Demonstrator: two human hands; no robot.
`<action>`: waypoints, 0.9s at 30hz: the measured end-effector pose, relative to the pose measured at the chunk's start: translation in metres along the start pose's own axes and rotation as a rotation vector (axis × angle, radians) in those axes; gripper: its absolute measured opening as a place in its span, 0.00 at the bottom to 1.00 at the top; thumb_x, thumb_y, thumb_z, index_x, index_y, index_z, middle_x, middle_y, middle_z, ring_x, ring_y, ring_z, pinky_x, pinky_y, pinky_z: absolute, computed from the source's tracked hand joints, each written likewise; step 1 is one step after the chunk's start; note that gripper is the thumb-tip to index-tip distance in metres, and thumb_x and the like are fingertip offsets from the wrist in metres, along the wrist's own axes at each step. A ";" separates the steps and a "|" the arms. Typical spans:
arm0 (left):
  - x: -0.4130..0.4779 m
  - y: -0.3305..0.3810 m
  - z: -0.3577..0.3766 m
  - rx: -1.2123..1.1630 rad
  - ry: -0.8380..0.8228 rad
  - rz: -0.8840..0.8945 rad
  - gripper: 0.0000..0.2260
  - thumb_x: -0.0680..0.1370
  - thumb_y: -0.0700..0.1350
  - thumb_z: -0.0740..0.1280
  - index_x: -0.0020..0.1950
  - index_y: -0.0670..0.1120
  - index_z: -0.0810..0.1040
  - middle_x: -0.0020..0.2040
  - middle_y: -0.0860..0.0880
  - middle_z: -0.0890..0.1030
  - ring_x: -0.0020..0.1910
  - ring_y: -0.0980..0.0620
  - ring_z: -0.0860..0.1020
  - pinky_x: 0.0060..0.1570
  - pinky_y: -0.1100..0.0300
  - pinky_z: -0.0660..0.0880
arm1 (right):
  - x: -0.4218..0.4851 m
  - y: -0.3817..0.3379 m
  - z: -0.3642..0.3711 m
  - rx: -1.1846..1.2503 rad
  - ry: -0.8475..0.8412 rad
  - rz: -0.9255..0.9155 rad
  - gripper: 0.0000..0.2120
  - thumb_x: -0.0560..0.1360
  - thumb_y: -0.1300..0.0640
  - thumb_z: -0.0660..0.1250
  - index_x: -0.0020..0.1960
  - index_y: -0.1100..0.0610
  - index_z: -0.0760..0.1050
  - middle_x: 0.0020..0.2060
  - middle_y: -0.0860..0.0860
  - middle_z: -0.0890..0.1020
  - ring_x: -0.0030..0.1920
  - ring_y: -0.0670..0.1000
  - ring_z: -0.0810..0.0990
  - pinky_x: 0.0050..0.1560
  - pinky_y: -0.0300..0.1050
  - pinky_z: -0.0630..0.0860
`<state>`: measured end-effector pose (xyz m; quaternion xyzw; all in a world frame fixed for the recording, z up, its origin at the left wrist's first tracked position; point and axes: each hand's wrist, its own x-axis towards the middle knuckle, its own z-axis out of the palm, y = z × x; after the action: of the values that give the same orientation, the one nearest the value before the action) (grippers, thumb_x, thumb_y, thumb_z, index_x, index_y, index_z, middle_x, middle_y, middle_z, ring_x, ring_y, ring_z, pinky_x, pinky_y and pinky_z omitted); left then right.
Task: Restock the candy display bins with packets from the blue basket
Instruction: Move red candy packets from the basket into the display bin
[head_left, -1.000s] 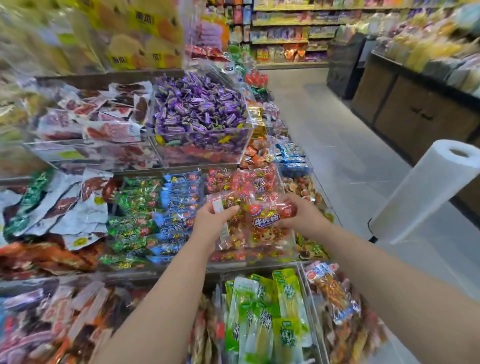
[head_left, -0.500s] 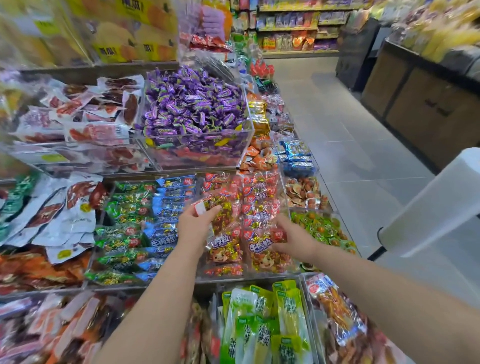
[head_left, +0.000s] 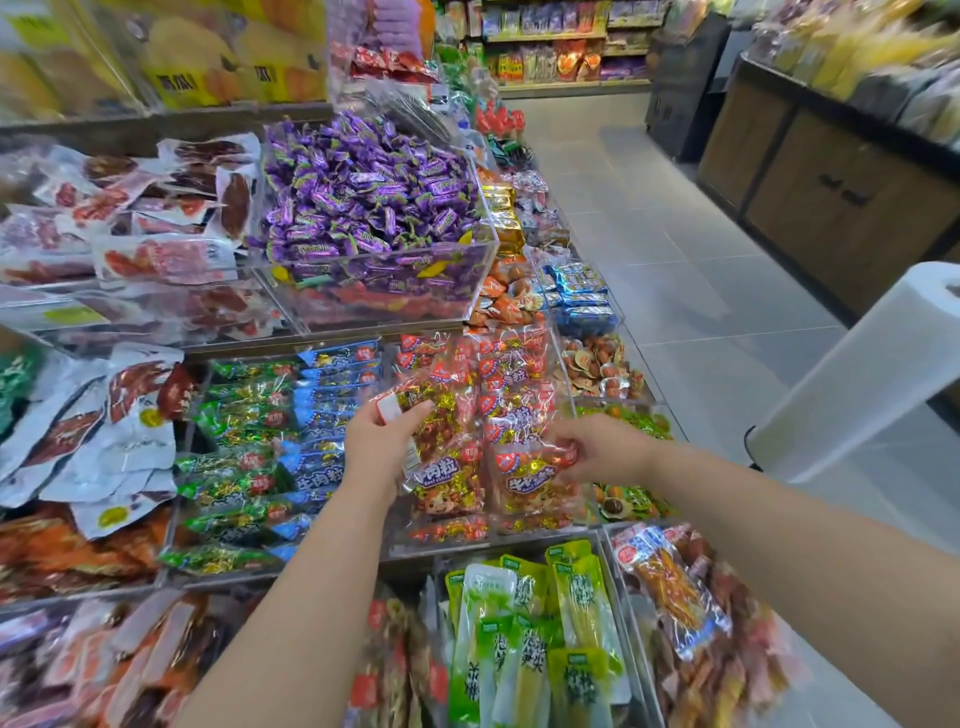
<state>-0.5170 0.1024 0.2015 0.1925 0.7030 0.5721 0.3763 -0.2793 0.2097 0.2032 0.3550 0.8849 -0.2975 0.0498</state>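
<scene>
Two red packets (head_left: 447, 467) that look light, soft and slippery are at the bin (head_left: 447, 544) just below the purple sweets (head_left: 363, 208), the left hand (head_left: 382, 447) gripping one's top edge, the right hand (head_left: 597, 449) pinching the other's.

Bag roll (head_left: 852, 384): cut off by the right edge.
Yellow packs (head_left: 218, 57): blurred, print unreadable.
Far shelves (head_left: 550, 47): goods too small to tell.
Left hand (head_left: 376, 447): fingers hidden behind the gripped packet (head_left: 441, 415).
Right hand (head_left: 597, 449): fingertips blurred, hold unclear.

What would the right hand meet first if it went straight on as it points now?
The right hand pinches a red-and-gold packet; going on leftward, it would probably meet next the other packet held by the left hand; depth is unclear.
</scene>
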 end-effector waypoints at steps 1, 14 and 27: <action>-0.001 0.000 0.000 0.003 -0.004 -0.003 0.12 0.70 0.47 0.76 0.50 0.48 0.79 0.49 0.46 0.83 0.50 0.45 0.81 0.54 0.43 0.78 | 0.002 -0.002 -0.001 -0.072 -0.036 -0.021 0.11 0.70 0.51 0.73 0.43 0.44 0.71 0.37 0.39 0.72 0.40 0.43 0.72 0.39 0.37 0.66; -0.002 0.000 0.003 -0.031 -0.017 -0.019 0.10 0.69 0.48 0.77 0.47 0.52 0.79 0.48 0.46 0.83 0.50 0.44 0.81 0.53 0.41 0.78 | 0.023 -0.031 0.010 -0.720 -0.001 -0.037 0.27 0.70 0.50 0.71 0.66 0.50 0.67 0.57 0.54 0.74 0.57 0.56 0.73 0.51 0.53 0.77; -0.005 0.000 -0.001 -0.103 -0.029 -0.014 0.10 0.70 0.45 0.76 0.48 0.49 0.78 0.54 0.37 0.81 0.55 0.37 0.79 0.55 0.37 0.75 | 0.033 -0.024 0.018 -0.395 -0.165 0.067 0.23 0.69 0.40 0.70 0.59 0.50 0.72 0.46 0.47 0.78 0.48 0.52 0.77 0.42 0.44 0.75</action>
<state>-0.5144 0.0980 0.2028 0.1764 0.6682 0.6021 0.3998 -0.3217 0.2056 0.1899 0.3418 0.9067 -0.1447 0.2003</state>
